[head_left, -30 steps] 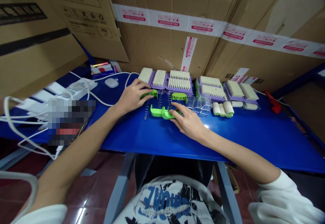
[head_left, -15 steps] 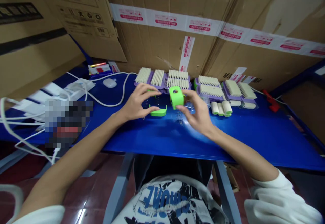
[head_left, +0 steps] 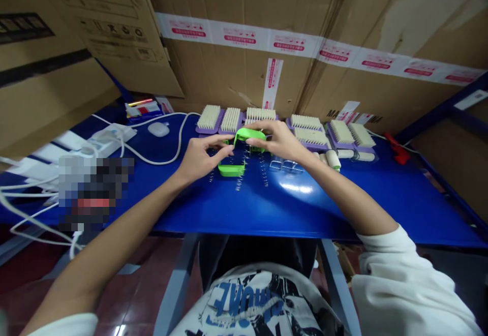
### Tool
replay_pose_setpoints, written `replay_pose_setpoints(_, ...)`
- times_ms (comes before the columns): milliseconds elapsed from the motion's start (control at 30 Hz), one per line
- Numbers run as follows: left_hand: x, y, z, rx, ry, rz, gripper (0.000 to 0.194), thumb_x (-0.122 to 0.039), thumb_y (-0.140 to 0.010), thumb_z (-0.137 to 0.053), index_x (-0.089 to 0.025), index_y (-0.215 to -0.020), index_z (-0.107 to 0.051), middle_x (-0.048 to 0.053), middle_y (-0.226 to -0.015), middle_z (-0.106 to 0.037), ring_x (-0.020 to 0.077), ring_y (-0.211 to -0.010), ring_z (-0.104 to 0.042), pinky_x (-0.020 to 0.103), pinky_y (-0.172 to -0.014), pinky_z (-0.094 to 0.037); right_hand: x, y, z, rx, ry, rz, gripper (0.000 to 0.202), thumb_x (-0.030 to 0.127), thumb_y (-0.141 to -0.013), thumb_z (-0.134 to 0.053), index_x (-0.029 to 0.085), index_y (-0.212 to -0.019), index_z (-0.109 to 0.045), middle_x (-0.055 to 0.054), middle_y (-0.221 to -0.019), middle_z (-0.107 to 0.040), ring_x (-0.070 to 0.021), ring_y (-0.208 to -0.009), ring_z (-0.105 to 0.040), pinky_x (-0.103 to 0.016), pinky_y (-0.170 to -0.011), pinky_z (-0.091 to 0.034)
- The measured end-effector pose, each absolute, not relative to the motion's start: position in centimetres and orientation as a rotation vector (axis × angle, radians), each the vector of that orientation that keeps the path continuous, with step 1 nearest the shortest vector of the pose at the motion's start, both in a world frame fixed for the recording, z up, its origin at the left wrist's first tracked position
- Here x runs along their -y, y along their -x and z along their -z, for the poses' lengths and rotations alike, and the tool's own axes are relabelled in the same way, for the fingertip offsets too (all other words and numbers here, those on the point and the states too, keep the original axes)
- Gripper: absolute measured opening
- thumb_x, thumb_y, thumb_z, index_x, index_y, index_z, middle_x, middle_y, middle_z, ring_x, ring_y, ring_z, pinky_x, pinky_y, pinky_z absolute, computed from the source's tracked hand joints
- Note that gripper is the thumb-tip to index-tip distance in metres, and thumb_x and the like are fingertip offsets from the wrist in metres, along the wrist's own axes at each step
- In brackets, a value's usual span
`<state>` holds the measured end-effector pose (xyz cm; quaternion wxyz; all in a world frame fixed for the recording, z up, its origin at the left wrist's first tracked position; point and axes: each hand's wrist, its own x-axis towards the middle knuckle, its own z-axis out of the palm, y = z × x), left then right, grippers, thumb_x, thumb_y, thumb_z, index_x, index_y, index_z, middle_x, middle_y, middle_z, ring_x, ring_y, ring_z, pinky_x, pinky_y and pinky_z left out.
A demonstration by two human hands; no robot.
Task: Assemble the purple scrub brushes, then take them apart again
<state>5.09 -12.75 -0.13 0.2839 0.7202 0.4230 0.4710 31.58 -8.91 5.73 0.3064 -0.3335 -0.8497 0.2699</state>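
A curved bright green plastic part [head_left: 251,133] is raised over the blue table, turned with its arch upward. My right hand [head_left: 280,140] grips its right side between thumb and fingers. My left hand [head_left: 202,155] is closed at its left edge, thumb and index fingertips meeting the part. Below lies another green plastic part [head_left: 231,171], a low curved piece with upturned ends. Thin metal coil springs [head_left: 264,171] lie around it. More green plastic shows behind my left fingers, mostly hidden.
Purple brush heads with cream bristles [head_left: 305,127] line the cardboard wall. Cream rollers [head_left: 333,159] and clear plastic pieces [head_left: 287,165] lie to the right. A red tool [head_left: 398,150] sits far right. White cables, a power strip [head_left: 110,138] and a mouse [head_left: 158,129] are left.
My right hand has brought the green part left and tilted it from upright to arch-up. My left hand's fingers have closed in from apart to its left edge.
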Motion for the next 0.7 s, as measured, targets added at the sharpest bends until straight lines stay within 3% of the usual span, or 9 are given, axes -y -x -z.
replay_pose_setpoints(133, 11.5, -3.3, 0.5, -1.204, -2.156, -1.260, 0.030, -0.046, -0.100, -0.077, -0.021, -0.111, -0.089, 0.008, -0.101, -0.087, 0.0225, -0.086, -0.077, 0.037, -0.082, -0.060, 6.5, -31.1, -4.5, 2.466, 1.019, -0.561, 0.026, 0.028, -0.105, -0.079, 0.018, -0.128, -0.086, -0.011, -0.128, -0.088, -0.0283, -0.116, -0.080, -0.040, -0.104, -0.056)
replay_pose_setpoints(233, 11.1, -3.2, 1.0, -1.137, -2.309, -1.207, 0.025, -0.044, -0.101, -0.076, -0.022, -0.105, -0.088, 0.008, -0.105, -0.087, 0.0251, -0.096, -0.076, 0.040, -0.090, -0.060, 5.6, -30.7, -4.1, 2.558, 1.138, -0.388, 0.028, 0.024, -0.104, -0.081, 0.018, -0.131, -0.086, -0.012, -0.123, -0.088, -0.0283, -0.111, -0.080, -0.038, -0.099, -0.055)
replay_pose_setpoints(400, 10.9, -3.6, 2.0, -1.051, -2.454, -1.142, 0.021, -0.040, -0.104, -0.075, -0.023, -0.105, -0.086, 0.007, -0.108, -0.087, 0.0288, -0.107, -0.077, 0.045, -0.098, -0.059, 5.4, -30.2, -3.8, 2.626, 1.234, -0.229, 0.035, 0.024, -0.105, -0.080, 0.020, -0.140, -0.083, -0.014, -0.142, -0.082, -0.0329, -0.128, -0.076, -0.042, -0.104, -0.058)
replay_pose_setpoints(700, 10.7, -4.1, 2.9, -0.964, -2.575, -0.987, 0.026, -0.044, -0.109, -0.071, -0.022, -0.101, -0.083, 0.007, -0.104, -0.085, 0.0287, -0.101, -0.075, 0.049, -0.101, -0.056, 5.8, -28.6, -5.2, 2.767, 1.312, -0.101, 0.043, 0.025, -0.109, -0.077, 0.023, -0.152, -0.077, -0.016, -0.149, -0.078, -0.0358, -0.135, -0.074, -0.045, -0.105, -0.059)
